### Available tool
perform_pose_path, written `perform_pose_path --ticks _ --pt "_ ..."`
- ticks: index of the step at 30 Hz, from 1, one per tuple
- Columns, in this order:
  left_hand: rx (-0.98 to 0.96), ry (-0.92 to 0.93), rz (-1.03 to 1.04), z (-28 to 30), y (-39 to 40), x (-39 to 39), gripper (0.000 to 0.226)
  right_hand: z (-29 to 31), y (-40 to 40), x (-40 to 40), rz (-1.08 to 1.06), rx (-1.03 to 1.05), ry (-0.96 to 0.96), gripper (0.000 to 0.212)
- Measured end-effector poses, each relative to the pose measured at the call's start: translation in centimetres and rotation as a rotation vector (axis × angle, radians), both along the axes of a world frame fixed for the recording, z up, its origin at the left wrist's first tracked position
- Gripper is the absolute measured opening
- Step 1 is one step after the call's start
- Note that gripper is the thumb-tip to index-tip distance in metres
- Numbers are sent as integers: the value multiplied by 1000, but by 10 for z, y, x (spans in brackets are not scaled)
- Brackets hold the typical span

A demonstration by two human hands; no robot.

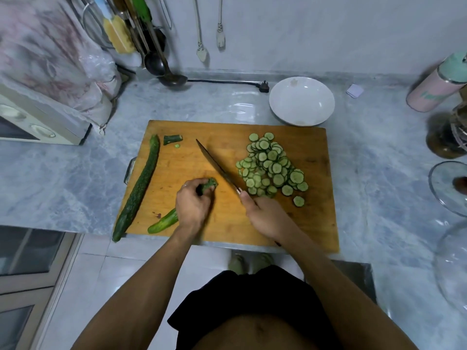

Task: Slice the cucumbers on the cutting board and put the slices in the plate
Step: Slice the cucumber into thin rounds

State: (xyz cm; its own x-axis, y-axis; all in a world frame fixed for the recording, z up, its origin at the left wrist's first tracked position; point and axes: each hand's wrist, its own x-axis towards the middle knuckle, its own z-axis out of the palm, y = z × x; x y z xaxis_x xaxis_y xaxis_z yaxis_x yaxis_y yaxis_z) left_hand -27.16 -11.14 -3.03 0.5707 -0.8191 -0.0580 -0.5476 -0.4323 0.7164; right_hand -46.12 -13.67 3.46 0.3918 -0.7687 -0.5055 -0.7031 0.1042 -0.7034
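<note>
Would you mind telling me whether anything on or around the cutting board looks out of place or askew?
Yes: the whole cucumber at the left of the cutting board has its near end poking past the board's front corner and the counter edge. The slices are heaped on the board, with the plate holding none.

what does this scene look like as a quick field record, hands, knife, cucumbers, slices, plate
left hand: left hand grips a partly cut cucumber on the cutting board
right hand: right hand holds the knife, blade angled up-left over the board
whole cucumber: whole cucumber lies along the board's left edge, uncut
cut end: stub near the top left of the board
slices: pile of slices on the board's right half
plate: white plate behind the board, no slices in it
stage: slicing under way, transfer not yet begun
</note>
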Motion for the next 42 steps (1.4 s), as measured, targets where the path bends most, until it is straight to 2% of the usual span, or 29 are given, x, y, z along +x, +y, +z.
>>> perform_pose_path --ticks 2,6,9,15,19,23,27,32,42 --pt "2 -74 -65 -2 2 1 28 0 -5 -5 19 28 -12 57" --pt "-42 -339 -244 -15 16 4 27 -4 -12 -11 44 60 -19 64" --pt "-98 -409 -234 -25 18 2 25 -3 -16 -11 94 50 -13 73" --pt "-88 -514 -174 -32 10 -8 25 10 -18 -7 136 48 -34 67" --pt "-77 -605 -197 -36 9 -8 27 13 -20 -7 162 31 -33 76" --pt "-83 -595 -203 -34 10 -8 28 11 -14 -6 207 -46 -38 77" --pt "-70 -585 -212 -38 10 -7 24 6 -6 -1 235 -124 -8 63" --pt "-72 -589 -197 -36 10 -8 18 1 -4 3 217 -107 -16 64" --pt "-60 -564 -202 -36 9 -8 21 0 -7 6 184 -42 -5 65"
